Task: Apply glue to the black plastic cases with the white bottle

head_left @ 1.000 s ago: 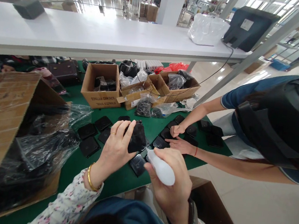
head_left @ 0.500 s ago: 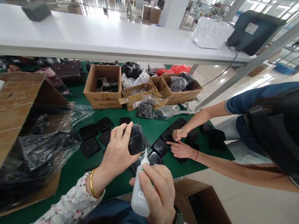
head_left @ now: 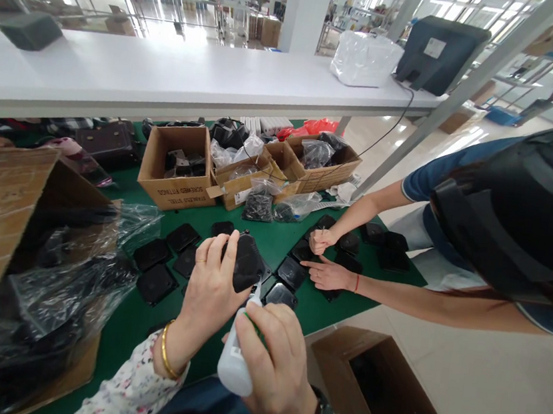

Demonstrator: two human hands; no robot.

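My left hand (head_left: 214,280) grips a black, roughly square plastic part (head_left: 248,264) by its edge and holds it tilted above the table. In my right hand (head_left: 278,355) is a white squeeze bottle (head_left: 236,363) with a narrow nozzle, fingers wrapped round it. The nozzle tip is at the lower right corner of the part; whether it touches cannot be made out. Similar black parts (head_left: 156,283) lie on the green table (head_left: 210,333) to the left, and more (head_left: 291,272) to the right.
A co-worker's hands (head_left: 331,274) work over black parts at the right. Cardboard boxes (head_left: 171,197) and bagged pieces (head_left: 258,205) stand behind. A large carton (head_left: 3,214) with plastic film is at left, another box (head_left: 385,388) at lower right. A white shelf (head_left: 171,80) spans above.
The whole view has shifted, so most things appear further left. The black part and the bottle remain in my hands, with the nozzle still at the part's corner; the bottle leans more.
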